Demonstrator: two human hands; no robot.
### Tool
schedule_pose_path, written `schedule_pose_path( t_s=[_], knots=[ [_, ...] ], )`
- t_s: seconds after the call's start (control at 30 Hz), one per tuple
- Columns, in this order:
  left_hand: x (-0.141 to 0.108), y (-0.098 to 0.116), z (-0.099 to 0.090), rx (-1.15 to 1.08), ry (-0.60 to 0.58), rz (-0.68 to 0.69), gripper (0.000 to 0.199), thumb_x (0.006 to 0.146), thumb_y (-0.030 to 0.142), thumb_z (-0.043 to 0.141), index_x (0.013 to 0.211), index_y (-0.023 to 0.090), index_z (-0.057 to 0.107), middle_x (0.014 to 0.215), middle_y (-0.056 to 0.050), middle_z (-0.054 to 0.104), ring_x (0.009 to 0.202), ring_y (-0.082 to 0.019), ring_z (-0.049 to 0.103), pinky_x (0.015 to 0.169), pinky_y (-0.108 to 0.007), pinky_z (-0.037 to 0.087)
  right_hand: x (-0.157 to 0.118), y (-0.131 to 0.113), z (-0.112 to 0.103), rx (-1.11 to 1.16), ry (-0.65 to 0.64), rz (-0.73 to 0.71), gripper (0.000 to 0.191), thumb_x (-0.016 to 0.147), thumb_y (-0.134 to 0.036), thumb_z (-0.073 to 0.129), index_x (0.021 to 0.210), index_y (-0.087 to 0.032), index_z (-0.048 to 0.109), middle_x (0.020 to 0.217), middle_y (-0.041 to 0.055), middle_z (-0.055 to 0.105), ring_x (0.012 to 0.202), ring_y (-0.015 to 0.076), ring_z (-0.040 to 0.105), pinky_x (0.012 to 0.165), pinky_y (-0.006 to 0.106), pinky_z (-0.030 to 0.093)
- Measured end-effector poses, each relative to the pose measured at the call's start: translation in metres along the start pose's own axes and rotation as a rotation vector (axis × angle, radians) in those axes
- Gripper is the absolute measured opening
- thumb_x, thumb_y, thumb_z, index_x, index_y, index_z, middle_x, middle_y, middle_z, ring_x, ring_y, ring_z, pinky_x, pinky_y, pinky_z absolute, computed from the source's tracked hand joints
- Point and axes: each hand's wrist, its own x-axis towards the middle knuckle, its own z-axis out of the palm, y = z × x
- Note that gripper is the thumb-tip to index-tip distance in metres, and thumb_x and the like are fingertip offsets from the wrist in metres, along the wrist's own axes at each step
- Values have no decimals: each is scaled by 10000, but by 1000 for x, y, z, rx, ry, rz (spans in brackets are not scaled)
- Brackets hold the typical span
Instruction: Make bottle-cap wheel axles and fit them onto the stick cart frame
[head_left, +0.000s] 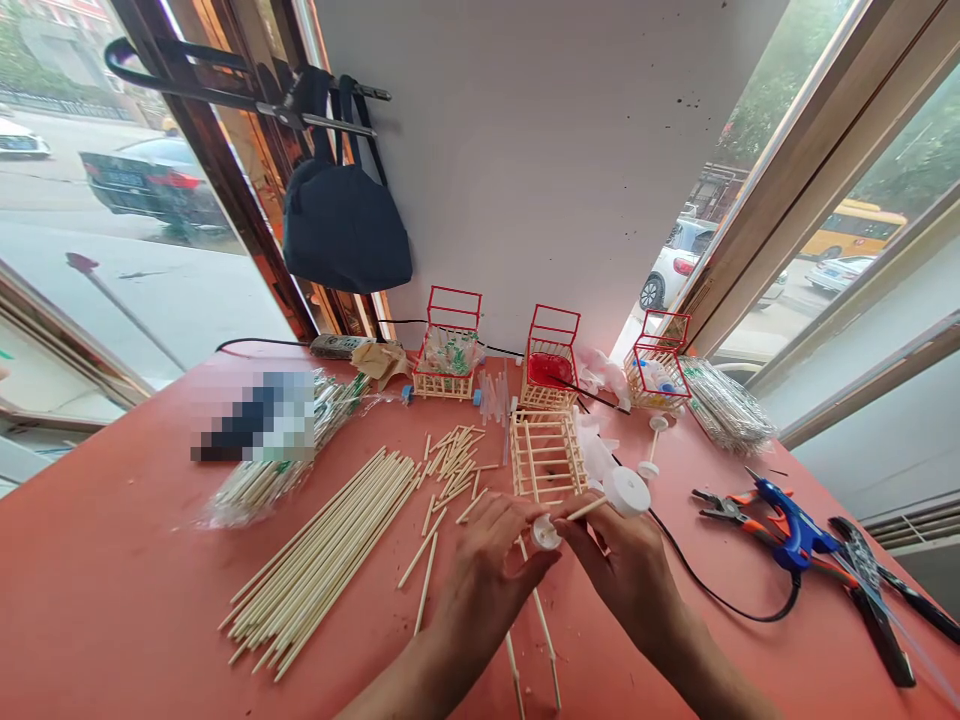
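Observation:
My left hand (491,550) grips a small white round cap (547,533) between thumb and fingers, its hollow side facing up. Pinched in my right hand (619,555) is a short wooden stick (587,508), which has a white disc-shaped cap (627,491) at its far end. The fingers of both hands nearly meet at the small cap. Whether the stick touches it is hard to make out. Just beyond the hands lies a frame of glued wooden sticks (547,450). A similar stick with white caps at both ends (655,447) lies to its right.
Long sticks (322,560) and short cut pieces (454,465) lie left on the red table (112,560). A blue glue gun (795,525), its cord and pliers (724,507) are at right. Stick carts with red frames (551,372) stand along the back near bagged sticks (727,405).

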Motion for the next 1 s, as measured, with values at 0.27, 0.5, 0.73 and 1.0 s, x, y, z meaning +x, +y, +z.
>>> schedule_pose_path(
  t_s=[0.27,0.5,0.73,1.0],
  knots=[
    [2,0,1,-116,-18,-116,281,800,133,837,1057,219,762,998,-42,788,953,-253,705,816,-360,574,2,0,-1,0,25,-16,264,1051,-264,536,829,-208,667,743,18,742,596,148,640,598,236,466],
    [2,0,1,-135,-17,-147,320,759,101,858,1043,229,785,1005,-44,796,974,-264,705,823,-366,586,1,0,-1,-2,24,-26,239,1047,-254,543,852,-211,674,783,27,769,646,157,683,633,235,494],
    [4,0,-1,-139,-52,-142,247,848,221,808,1092,232,774,1040,-54,795,1006,-268,697,856,-370,575,2,1,-2,75,-22,-9,183,1015,-189,557,897,-227,692,856,36,782,761,174,729,716,240,548],
    [3,-1,0,-52,-14,-80,537,735,151,875,1237,218,696,1159,-78,783,1068,-287,707,893,-391,567,-1,5,-3,122,-52,21,121,982,-163,604,934,-222,697,896,32,779,809,173,735,754,248,545]
  ],
)
